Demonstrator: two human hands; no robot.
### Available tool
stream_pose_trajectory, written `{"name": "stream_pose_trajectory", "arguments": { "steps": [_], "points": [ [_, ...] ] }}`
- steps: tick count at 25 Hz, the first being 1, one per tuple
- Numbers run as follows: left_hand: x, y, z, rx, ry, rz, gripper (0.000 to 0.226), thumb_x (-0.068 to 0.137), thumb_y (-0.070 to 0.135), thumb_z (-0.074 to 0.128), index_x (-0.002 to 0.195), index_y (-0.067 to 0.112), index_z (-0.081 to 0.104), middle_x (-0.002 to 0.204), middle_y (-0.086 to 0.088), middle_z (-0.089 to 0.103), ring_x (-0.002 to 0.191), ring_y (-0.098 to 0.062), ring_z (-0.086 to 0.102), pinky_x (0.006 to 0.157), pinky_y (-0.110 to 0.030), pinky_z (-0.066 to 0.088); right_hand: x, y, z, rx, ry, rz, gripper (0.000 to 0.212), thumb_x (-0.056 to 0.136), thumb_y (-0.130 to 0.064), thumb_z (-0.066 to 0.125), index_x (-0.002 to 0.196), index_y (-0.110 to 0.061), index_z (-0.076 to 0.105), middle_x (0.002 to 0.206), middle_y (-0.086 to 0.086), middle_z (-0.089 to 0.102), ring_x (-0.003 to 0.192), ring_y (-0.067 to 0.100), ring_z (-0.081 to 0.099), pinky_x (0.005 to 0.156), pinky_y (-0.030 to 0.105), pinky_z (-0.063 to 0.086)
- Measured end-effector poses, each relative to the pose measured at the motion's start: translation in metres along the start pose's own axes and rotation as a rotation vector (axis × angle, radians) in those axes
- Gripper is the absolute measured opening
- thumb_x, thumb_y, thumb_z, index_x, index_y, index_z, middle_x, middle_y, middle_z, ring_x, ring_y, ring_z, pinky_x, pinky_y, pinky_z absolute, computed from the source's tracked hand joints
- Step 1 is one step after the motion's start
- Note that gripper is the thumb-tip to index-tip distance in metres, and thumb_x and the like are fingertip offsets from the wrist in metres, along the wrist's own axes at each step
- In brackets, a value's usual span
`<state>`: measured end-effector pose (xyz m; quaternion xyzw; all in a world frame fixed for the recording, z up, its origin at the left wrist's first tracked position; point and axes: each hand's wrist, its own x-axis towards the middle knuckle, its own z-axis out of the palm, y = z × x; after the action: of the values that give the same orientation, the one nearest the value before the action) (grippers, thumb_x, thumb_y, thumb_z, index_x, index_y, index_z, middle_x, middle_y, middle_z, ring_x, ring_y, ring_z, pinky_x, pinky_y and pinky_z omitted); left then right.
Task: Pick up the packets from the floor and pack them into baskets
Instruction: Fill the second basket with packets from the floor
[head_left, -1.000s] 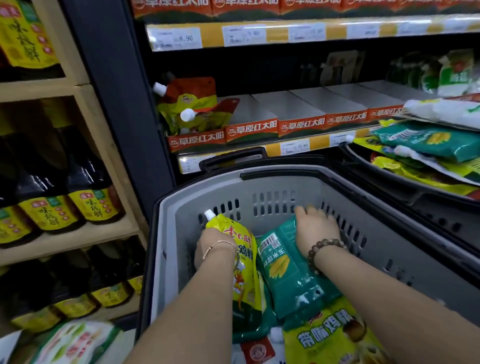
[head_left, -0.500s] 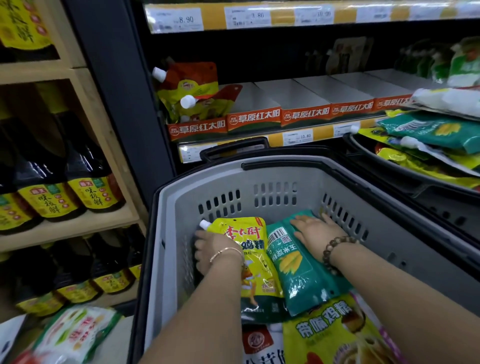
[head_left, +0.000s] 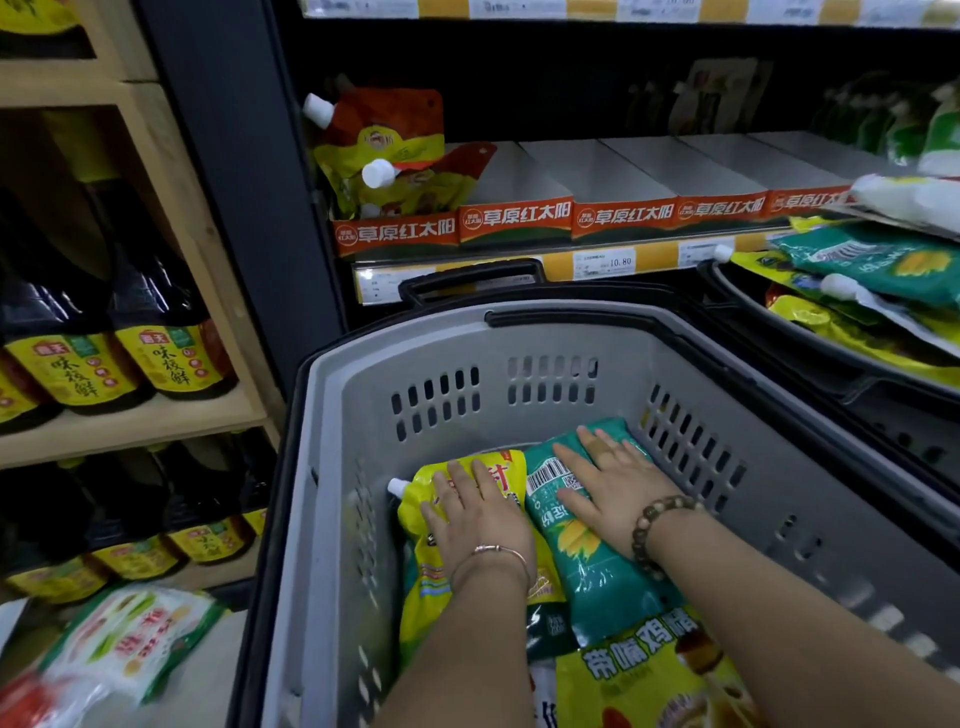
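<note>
A: Both hands are down in the grey basket (head_left: 337, 441). The left hand (head_left: 475, 512) lies flat on the yellow spouted pouch (head_left: 421, 597), fingers straight, gripping nothing.

B: Same on the other side. The right hand (head_left: 610, 486) is spread palm-down on the teal packet (head_left: 602, 587), pressing rather than holding. The two packets sit side by side, touching, towards the far wall.

A: So I read this as the packing step: flattening the load so more fits. Another yellow packet (head_left: 639, 675) lies nearer the body, partly over the teal one.

B: And the job isn't finished. A white-and-green packet (head_left: 130, 629) lies on the floor, left of the basket, below the bottle shelves.

A: Next, I'd say, lift both palms clear, reach left and down, and grasp that floor packet.

B: The second basket (head_left: 737, 296) on the right looks heaped already, so the grey one seems the sensible home.
</note>
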<state>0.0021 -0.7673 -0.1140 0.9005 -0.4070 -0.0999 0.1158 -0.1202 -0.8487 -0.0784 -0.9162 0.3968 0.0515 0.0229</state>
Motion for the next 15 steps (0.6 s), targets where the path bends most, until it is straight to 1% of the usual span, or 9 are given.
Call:
{"name": "stream_pose_trajectory", "arguments": {
  "steps": [3, 7, 9, 10, 12, 14, 15],
  "points": [
    [0.002, -0.003, 0.004, 0.000, -0.060, -0.010, 0.057, 0.101, 0.035, 0.019, 0.150, 0.015, -0.002, 0.158, -0.007, -0.007, 0.145, -0.028, -0.006, 0.116, -0.048, 0.008, 0.003, -0.003, 0.003, -0.032, 0.003, 0.017, 0.061, 0.097, -0.055, 0.016, 0.150, -0.032, 0.000, 0.159, 0.002, -0.009, 0.146, 0.018, -0.007, 0.117, 0.036, -0.005],
    [0.005, -0.003, -0.003, -0.015, -0.166, -0.019, 0.056, 0.101, 0.033, 0.019, 0.150, 0.015, -0.003, 0.158, -0.007, -0.009, 0.145, -0.027, -0.008, 0.115, -0.048, 0.010, 0.003, -0.005, 0.002, -0.065, -0.004, 0.030, 0.060, 0.096, -0.056, 0.013, 0.150, -0.033, -0.003, 0.158, 0.002, -0.010, 0.146, 0.018, -0.007, 0.116, 0.036, -0.005],
    [0.008, -0.001, -0.016, 0.017, -0.259, -0.031, 0.060, 0.100, 0.032, 0.026, 0.150, 0.014, -0.003, 0.158, -0.008, -0.008, 0.145, -0.029, -0.006, 0.115, -0.050, 0.013, 0.003, -0.006, -0.001, -0.077, -0.018, 0.032, 0.060, 0.096, -0.056, 0.013, 0.150, -0.033, -0.003, 0.159, 0.002, -0.009, 0.146, 0.019, -0.006, 0.117, 0.036, -0.004],
    [0.009, 0.001, -0.028, 0.053, -0.303, -0.037, 0.065, 0.099, 0.031, 0.034, 0.150, 0.013, -0.002, 0.158, -0.009, -0.005, 0.145, -0.030, -0.003, 0.113, -0.051, 0.014, 0.003, -0.006, -0.002, -0.082, -0.031, 0.033, 0.060, 0.096, -0.056, 0.013, 0.150, -0.032, -0.002, 0.159, 0.003, -0.008, 0.146, 0.019, -0.005, 0.117, 0.036, -0.003],
    [0.012, 0.007, -0.057, 0.103, -0.350, -0.029, 0.073, 0.093, 0.027, 0.048, 0.150, 0.013, 0.005, 0.157, -0.012, 0.004, 0.144, -0.033, 0.010, 0.111, -0.053, 0.017, 0.005, -0.005, -0.005, -0.089, -0.068, 0.034, 0.062, 0.096, -0.057, 0.015, 0.150, -0.031, -0.001, 0.159, 0.004, -0.005, 0.146, 0.020, -0.001, 0.118, 0.037, 0.001],
    [0.013, 0.014, -0.089, 0.070, -0.323, 0.043, 0.071, 0.090, 0.023, 0.052, 0.148, 0.014, 0.013, 0.154, -0.013, 0.014, 0.139, -0.035, 0.024, 0.108, -0.051, 0.026, 0.009, -0.006, -0.011, -0.086, -0.110, 0.051, 0.063, 0.096, -0.058, 0.019, 0.150, -0.030, 0.002, 0.159, 0.004, -0.001, 0.146, 0.021, 0.004, 0.119, 0.038, 0.007],
    [0.012, 0.017, -0.103, 0.044, -0.282, 0.112, 0.066, 0.090, 0.021, 0.052, 0.147, 0.015, 0.018, 0.152, -0.013, 0.020, 0.136, -0.036, 0.031, 0.104, -0.048, 0.033, 0.010, -0.008, -0.016, -0.075, -0.126, 0.059, 0.064, 0.095, -0.058, 0.023, 0.150, -0.029, 0.007, 0.159, 0.004, 0.004, 0.145, 0.021, 0.011, 0.118, 0.038, 0.013]
  ]
}}
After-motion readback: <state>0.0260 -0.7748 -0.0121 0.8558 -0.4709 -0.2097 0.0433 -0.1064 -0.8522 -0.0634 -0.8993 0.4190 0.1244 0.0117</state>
